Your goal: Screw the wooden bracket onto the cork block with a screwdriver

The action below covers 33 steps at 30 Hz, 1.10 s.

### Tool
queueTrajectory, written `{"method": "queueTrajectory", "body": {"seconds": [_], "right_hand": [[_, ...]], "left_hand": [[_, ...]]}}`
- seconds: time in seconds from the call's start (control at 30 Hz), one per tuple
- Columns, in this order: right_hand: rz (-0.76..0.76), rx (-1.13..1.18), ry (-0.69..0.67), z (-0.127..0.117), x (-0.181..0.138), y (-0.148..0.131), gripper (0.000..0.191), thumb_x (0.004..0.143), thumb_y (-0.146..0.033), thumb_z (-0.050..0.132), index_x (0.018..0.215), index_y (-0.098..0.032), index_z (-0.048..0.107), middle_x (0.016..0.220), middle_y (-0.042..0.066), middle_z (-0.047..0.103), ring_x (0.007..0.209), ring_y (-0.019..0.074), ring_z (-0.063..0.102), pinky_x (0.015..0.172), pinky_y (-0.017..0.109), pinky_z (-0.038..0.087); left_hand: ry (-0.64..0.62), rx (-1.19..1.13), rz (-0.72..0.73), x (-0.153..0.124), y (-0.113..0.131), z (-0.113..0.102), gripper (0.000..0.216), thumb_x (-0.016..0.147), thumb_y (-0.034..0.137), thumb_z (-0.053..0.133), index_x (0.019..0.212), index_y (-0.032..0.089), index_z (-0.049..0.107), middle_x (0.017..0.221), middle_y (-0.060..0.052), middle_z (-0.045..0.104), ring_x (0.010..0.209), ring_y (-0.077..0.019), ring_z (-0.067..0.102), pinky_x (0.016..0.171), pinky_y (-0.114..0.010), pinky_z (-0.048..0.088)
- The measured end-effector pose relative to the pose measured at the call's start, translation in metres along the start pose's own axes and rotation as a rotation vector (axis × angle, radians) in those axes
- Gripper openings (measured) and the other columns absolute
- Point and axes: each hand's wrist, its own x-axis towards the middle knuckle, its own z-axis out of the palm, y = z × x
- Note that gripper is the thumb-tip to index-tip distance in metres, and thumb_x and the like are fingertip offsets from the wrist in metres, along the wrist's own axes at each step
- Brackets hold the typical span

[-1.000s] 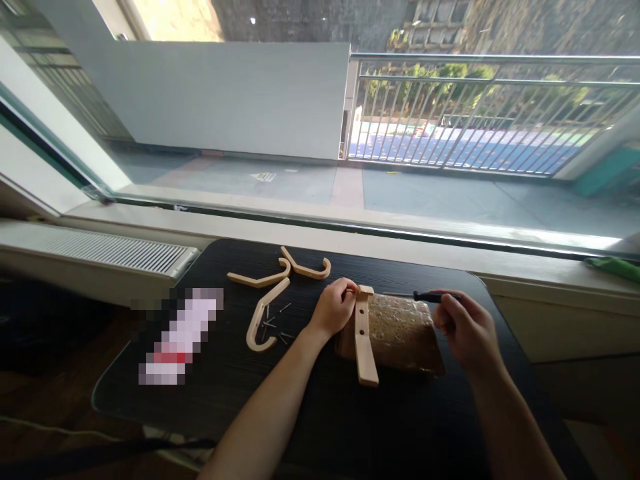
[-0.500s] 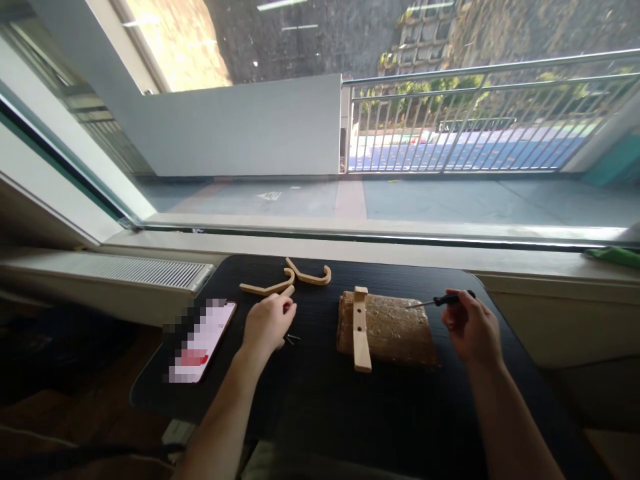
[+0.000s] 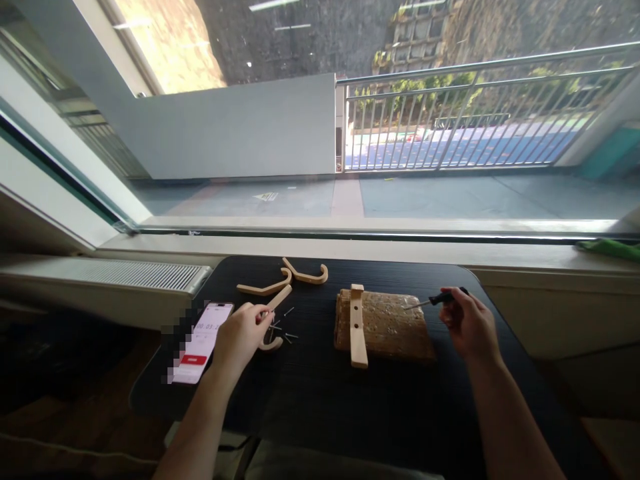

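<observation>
Wide window point(image 3: 400, 232) stands behind a black desk point(image 3: 320, 400); from the head view, a brown block point(image 3: 395, 327) lies on this desk between the two hands, nearer to the right one; it is rough, pitted, and shiny in places, its long axis going left to right; across its left part lies a pale, smooth hook point(image 3: 357, 343) with two dark holes, its length toward the person; the right hand point(image 3: 467, 323) has its grip closed around the dark handle of a screwdriver point(image 3: 443, 298), the thin shaft pointing left, over the block; the left hand point(image 3: 243, 337), well apart from the block, is beside thin metallic screws point(image 3: 291, 335) and curved loose hooks point(image 3: 307, 278); its fingertips are close together, but whether they pinch a screw, I cannot tell.
</observation>
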Motion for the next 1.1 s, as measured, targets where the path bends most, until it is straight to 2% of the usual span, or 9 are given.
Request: {"method": "queueTrajectory", "body": {"seconds": [0.13,0.27,0.43,0.6,0.77,0.93,1.0,1.1], "right_hand": [[0.016,-0.018,-0.005,0.001,-0.002,0.0,0.031,0.057,-0.041,0.082,0.07,-0.015,0.073,0.044,-0.006,0.05,0.035,0.0054,0.042,0.031,0.017,0.029],[0.021,-0.042,-0.01,0.002,-0.004,0.0,0.03,0.058,-0.041,0.083,0.071,-0.015,0.074,0.044,-0.006,0.05,0.035,0.0051,0.042,0.031,0.016,0.028],[0.015,-0.059,-0.004,0.001,-0.003,0.001,0.03,0.058,-0.041,0.082,0.07,-0.016,0.073,0.043,-0.006,0.049,0.034,0.0051,0.042,0.032,0.016,0.028],[0.015,-0.064,-0.006,0.001,-0.004,-0.002,0.029,0.059,-0.041,0.082,0.07,-0.016,0.073,0.044,-0.006,0.049,0.035,0.0053,0.042,0.032,0.017,0.029],[0.009,-0.073,-0.014,0.002,-0.007,-0.003,0.029,0.06,-0.041,0.081,0.071,-0.015,0.073,0.044,-0.006,0.048,0.035,0.0051,0.042,0.032,0.017,0.027],[0.001,-0.083,-0.007,0.002,-0.006,-0.003,0.03,0.061,-0.042,0.081,0.072,-0.015,0.072,0.044,-0.006,0.049,0.035,0.0056,0.041,0.032,0.018,0.026],[-0.003,-0.085,-0.006,0.002,-0.006,-0.003,0.03,0.061,-0.042,0.08,0.072,-0.016,0.072,0.044,-0.006,0.049,0.036,0.0057,0.041,0.033,0.018,0.026],[-0.006,-0.093,-0.012,0.001,-0.007,-0.003,0.03,0.062,-0.042,0.08,0.073,-0.016,0.072,0.044,-0.006,0.049,0.036,0.0058,0.041,0.033,0.018,0.026]], "left_hand": [[-0.004,-0.002,0.023,-0.007,-0.005,-0.001,0.022,0.09,0.032,0.055,0.1,0.024,0.073,0.085,-0.001,0.067,0.075,-0.0155,0.064,0.061,-0.023,0.038],[-0.024,0.049,0.064,-0.005,0.007,0.001,0.023,0.092,0.031,0.052,0.095,0.024,0.074,0.086,-0.001,0.067,0.075,-0.0157,0.065,0.063,-0.024,0.039],[-0.107,0.173,0.056,0.008,0.023,0.006,0.026,0.091,0.032,0.056,0.108,0.025,0.073,0.103,-0.004,0.072,0.086,-0.02,0.07,0.067,-0.025,0.044],[-0.149,0.232,0.067,0.014,0.025,0.008,0.026,0.093,0.034,0.054,0.103,0.026,0.076,0.105,-0.005,0.074,0.09,-0.0221,0.071,0.07,-0.026,0.047],[-0.154,0.251,0.097,0.017,0.025,0.009,0.028,0.093,0.034,0.054,0.111,0.027,0.074,0.106,-0.005,0.074,0.092,-0.0224,0.071,0.071,-0.026,0.048],[-0.092,0.278,0.078,0.018,0.027,0.006,0.033,0.097,0.034,0.044,0.1,0.026,0.076,0.101,-0.005,0.071,0.081,-0.0196,0.07,0.063,-0.024,0.045],[-0.075,0.274,0.073,0.018,0.028,0.004,0.033,0.096,0.035,0.044,0.102,0.025,0.075,0.103,-0.005,0.069,0.082,-0.019,0.07,0.063,-0.024,0.044],[-0.131,0.28,0.106,0.019,0.027,0.002,0.03,0.094,0.036,0.05,0.11,0.027,0.073,0.108,-0.004,0.068,0.086,-0.0196,0.07,0.065,-0.025,0.045]]}}
